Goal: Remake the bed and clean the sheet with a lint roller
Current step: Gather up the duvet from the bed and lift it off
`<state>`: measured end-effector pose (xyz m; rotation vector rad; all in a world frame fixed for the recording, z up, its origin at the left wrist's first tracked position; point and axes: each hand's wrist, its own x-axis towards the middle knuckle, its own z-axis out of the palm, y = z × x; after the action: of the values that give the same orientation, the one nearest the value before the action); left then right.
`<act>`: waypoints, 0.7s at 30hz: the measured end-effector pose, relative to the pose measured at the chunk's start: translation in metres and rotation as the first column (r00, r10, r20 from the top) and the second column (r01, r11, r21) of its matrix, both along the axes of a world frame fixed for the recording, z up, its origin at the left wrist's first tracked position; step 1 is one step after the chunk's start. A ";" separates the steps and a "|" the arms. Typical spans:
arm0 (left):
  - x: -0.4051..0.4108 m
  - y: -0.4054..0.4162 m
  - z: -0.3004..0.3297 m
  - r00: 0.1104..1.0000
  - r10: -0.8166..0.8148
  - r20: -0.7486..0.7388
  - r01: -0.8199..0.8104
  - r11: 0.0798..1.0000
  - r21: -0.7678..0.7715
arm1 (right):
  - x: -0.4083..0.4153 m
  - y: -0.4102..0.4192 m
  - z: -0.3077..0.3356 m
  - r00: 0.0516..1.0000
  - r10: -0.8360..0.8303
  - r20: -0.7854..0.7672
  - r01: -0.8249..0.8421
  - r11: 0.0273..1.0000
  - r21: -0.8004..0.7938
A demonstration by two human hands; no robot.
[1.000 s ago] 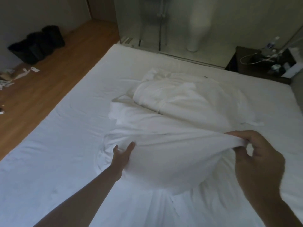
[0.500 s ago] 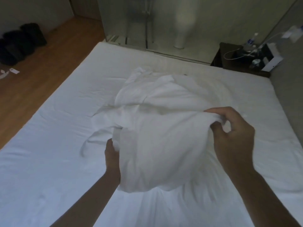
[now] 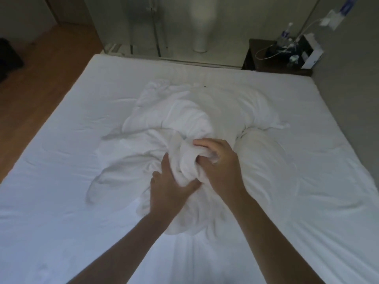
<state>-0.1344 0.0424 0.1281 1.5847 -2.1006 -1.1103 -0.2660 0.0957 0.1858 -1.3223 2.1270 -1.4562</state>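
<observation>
White bedding (image 3: 184, 128) (unmarked) in both hands

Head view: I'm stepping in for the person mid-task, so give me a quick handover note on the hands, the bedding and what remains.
Left hand: grips the bunched white cover from below.
Right hand: grips the same bunch from above.
The cover lies crumpled mid-bed on the fitted sheet, which is on the mattress but wrinkled.
Done: cover gathered.
Left: spread the cover, roll the sheet. No lint roller in view.

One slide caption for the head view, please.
Both hands, left and right, bunch crumpled white bedding on the bed sheet.
</observation>
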 end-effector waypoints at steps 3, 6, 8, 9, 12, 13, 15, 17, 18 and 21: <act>-0.003 0.001 -0.022 0.998 0.039 0.041 -0.036 0.996 -0.078 | 0.018 0.038 -0.022 0.924 -0.324 0.204 0.340 0.939 -0.044; -0.009 0.002 -0.031 0.999 0.042 0.032 -0.038 0.992 -0.116 | 0.055 0.078 -0.075 0.761 -0.515 0.394 0.391 0.849 0.355; -0.014 -0.001 -0.033 0.998 0.046 0.052 -0.040 0.991 -0.125 | 0.081 0.099 -0.117 0.689 -0.470 0.552 -0.042 0.734 0.678; -0.017 -0.003 -0.034 0.997 0.046 0.065 -0.038 0.992 -0.123 | 0.084 0.108 -0.138 0.690 -0.452 0.565 -0.212 0.621 0.755; -0.019 -0.012 -0.039 0.996 0.037 0.079 -0.029 0.995 -0.091 | 0.050 0.121 -0.177 0.923 -0.286 0.257 -0.073 0.526 0.847; -0.019 -0.015 -0.042 0.997 0.035 0.074 -0.029 0.997 -0.072 | 0.031 0.118 -0.176 0.928 -0.319 0.192 0.022 0.562 0.827; -0.019 -0.021 -0.046 0.997 0.031 0.069 -0.028 0.999 -0.040 | -0.009 0.111 -0.168 0.906 -0.397 0.143 0.137 0.597 0.791; -0.021 -0.024 -0.048 0.996 0.041 0.075 -0.039 0.999 -0.020 | -0.042 0.104 -0.166 0.909 -0.399 0.120 0.176 0.628 0.758; -0.023 -0.024 -0.048 0.996 0.045 0.078 -0.044 0.999 -0.015 | -0.055 0.097 -0.166 0.911 -0.399 0.102 0.201 0.646 0.736; -0.028 -0.024 -0.053 0.996 0.045 0.078 -0.044 0.999 -0.008 | -0.077 0.078 -0.173 0.932 -0.354 0.084 0.193 0.677 0.710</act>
<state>-0.1626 0.0180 0.0755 1.6886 -2.1046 -1.0420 -0.3430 0.1737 0.0128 -0.5436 2.4184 -0.6669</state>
